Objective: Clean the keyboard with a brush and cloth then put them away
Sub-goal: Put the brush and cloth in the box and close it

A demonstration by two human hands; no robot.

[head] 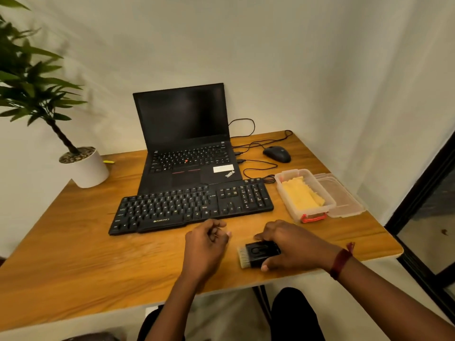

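Observation:
A black keyboard (192, 205) lies across the middle of the wooden table (73, 254). Near the front edge, a small black brush (256, 253) with pale bristles pointing left rests on the table, and my right hand (293, 244) grips its body from the right. My left hand (205, 242) hovers just left of the brush, fingers loosely curled, holding nothing. A yellow cloth (301, 195) lies folded inside an open clear plastic box (285, 203) to the right of the keyboard.
An open black laptop (184, 141) stands behind the keyboard. A black mouse (277, 153) and cables lie at the back right. The box's clear lid (344, 200) rests beside the box. A potted plant (86, 168) stands at the left edge.

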